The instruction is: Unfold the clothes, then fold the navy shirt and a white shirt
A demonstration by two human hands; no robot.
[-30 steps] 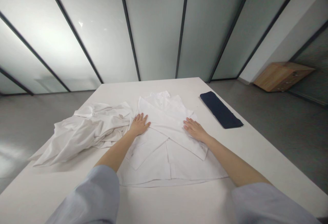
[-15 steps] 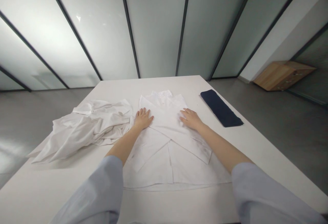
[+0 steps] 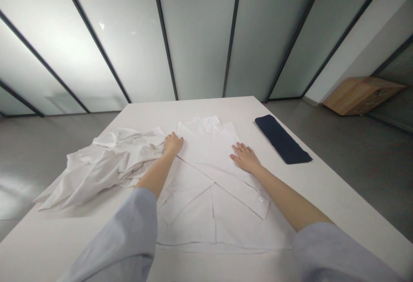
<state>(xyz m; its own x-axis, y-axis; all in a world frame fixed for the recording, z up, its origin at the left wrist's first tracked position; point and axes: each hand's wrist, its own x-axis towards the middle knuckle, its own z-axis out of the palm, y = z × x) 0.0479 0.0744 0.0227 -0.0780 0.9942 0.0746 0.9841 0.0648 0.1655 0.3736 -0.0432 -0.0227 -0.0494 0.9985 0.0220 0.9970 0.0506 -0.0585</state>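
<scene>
A white shirt (image 3: 206, 144) lies spread on the table, collar at the far end, with its sleeves folded slantwise across the body. At its left side edge is my left hand (image 3: 173, 143), fingers bent down and closed on the cloth; the fingertips are hidden. My right hand (image 3: 245, 157) rests flat on the right side of the shirt, fingers spread and palm down. Beside my left hand lies a crumpled heap of white cloth (image 3: 106, 161).
A folded dark navy cloth (image 3: 282, 140) lies near the right edge of the white table (image 3: 145, 112). Frosted glass panels (image 3: 200, 37) stand behind the table. On the floor at the far right is a wooden cabinet (image 3: 351, 95).
My left hand has slid left to the shirt's edge, and its flat fingers have bent. My right hand has shifted slightly right and nearer, still flat. The view has tilted slightly.
</scene>
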